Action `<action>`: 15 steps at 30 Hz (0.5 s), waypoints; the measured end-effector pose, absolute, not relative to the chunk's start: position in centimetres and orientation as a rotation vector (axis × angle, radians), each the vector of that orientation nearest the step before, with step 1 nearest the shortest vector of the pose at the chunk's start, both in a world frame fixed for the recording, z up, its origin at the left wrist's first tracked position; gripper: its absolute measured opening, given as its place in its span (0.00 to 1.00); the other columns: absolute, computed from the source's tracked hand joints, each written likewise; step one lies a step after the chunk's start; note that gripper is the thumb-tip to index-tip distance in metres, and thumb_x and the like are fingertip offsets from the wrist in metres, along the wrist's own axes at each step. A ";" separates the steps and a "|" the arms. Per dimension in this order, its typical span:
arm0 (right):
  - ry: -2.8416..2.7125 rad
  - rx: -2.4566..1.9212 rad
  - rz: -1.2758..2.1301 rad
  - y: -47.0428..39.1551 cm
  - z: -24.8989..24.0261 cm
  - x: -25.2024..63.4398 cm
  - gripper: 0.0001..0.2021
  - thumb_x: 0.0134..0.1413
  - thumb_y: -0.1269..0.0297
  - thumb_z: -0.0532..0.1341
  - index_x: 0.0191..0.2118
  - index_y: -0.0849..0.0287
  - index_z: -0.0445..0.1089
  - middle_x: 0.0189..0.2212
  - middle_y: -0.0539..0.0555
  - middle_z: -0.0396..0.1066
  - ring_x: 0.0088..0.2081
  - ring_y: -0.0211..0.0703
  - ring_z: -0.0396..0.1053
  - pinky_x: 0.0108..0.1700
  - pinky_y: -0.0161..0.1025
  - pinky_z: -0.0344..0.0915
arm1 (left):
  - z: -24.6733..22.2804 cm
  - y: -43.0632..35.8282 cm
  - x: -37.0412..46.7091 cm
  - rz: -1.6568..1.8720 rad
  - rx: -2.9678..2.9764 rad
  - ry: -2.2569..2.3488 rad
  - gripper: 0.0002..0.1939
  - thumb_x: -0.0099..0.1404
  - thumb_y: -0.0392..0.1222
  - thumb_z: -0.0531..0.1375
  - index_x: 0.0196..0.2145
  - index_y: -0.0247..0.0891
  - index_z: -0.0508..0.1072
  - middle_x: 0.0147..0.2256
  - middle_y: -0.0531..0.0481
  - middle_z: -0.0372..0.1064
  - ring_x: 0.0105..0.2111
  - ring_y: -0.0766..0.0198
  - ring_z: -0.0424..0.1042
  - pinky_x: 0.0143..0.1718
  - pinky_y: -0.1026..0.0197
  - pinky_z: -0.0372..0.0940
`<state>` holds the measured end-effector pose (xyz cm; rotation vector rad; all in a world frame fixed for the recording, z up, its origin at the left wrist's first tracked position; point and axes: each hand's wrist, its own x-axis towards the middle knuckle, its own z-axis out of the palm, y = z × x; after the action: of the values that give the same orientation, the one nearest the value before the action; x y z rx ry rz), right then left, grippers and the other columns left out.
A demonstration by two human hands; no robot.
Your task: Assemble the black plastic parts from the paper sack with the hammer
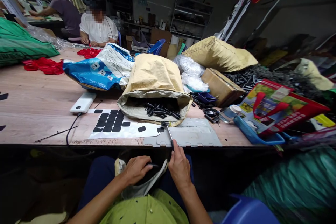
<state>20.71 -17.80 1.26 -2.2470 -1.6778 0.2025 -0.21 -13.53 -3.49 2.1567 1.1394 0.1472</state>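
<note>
My right hand (181,168) is wrapped round the black grip of a small hammer (169,134). Its metal shaft points away from me, and the head, with a yellowish end, is over the grey plate (194,131) at the table edge. Below the edge, my left hand (138,169) pinches a slim black piece (153,164) above an open bag (154,180) in my lap. A tan sack (157,73) lies on the table with its mouth towards me, showing many black tube-like pieces (160,109). Beside it, a white sheet (128,133) carries rows of black rounded squares (110,120).
A white power bank (83,103) with a cable lies at left, near a blue-and-white bag (97,71) and red ribbons (47,66). At right stand a cardboard box (220,85), a blue tray (257,136) and a colourful bag (278,108). Two people sit across the table.
</note>
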 end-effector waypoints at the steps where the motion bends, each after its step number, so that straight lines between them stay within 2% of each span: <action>1: -1.675 -2.248 0.206 -17.8 1.3 20.7 0.29 0.64 0.74 0.50 0.68 0.53 0.58 0.49 0.57 0.72 0.37 0.42 0.76 0.36 0.34 0.67 | -4.9 -13.6 -0.3 0.061 2.153 1.210 0.13 0.71 0.50 0.52 0.41 0.45 0.74 0.40 0.48 0.76 0.44 0.54 0.74 0.43 0.57 0.63; 4: -1.672 -2.255 0.216 -17.8 1.3 20.7 0.28 0.64 0.73 0.50 0.68 0.52 0.58 0.49 0.57 0.72 0.38 0.43 0.76 0.35 0.34 0.67 | -8.0 -13.3 -0.5 -0.186 2.140 1.366 0.13 0.70 0.48 0.51 0.41 0.44 0.75 0.42 0.43 0.76 0.46 0.50 0.75 0.45 0.54 0.65; 7: -1.670 -2.260 0.222 -17.8 1.3 20.8 0.28 0.64 0.73 0.51 0.68 0.51 0.58 0.49 0.56 0.72 0.38 0.43 0.76 0.35 0.34 0.66 | -8.2 -12.9 -0.5 -0.256 2.138 1.348 0.15 0.67 0.46 0.55 0.48 0.43 0.74 0.46 0.40 0.76 0.48 0.47 0.75 0.46 0.52 0.66; 10: -1.660 -2.254 0.233 -17.8 1.3 20.8 0.28 0.64 0.73 0.51 0.69 0.51 0.58 0.49 0.57 0.72 0.39 0.43 0.76 0.36 0.34 0.67 | -4.9 -12.3 0.2 -0.127 2.154 1.164 0.20 0.63 0.47 0.59 0.52 0.46 0.74 0.46 0.43 0.76 0.46 0.48 0.75 0.44 0.53 0.66; 15: -1.663 -2.245 0.237 -17.8 1.4 20.8 0.28 0.64 0.73 0.51 0.68 0.52 0.58 0.49 0.57 0.72 0.39 0.43 0.76 0.36 0.34 0.68 | 2.0 -8.6 2.3 0.174 2.076 0.839 0.14 0.64 0.50 0.60 0.44 0.46 0.78 0.36 0.52 0.78 0.35 0.60 0.74 0.37 0.61 0.64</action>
<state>20.85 -17.82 1.40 -2.2448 -1.6633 0.2372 2.31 -8.57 2.00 2.0760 0.8391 0.1744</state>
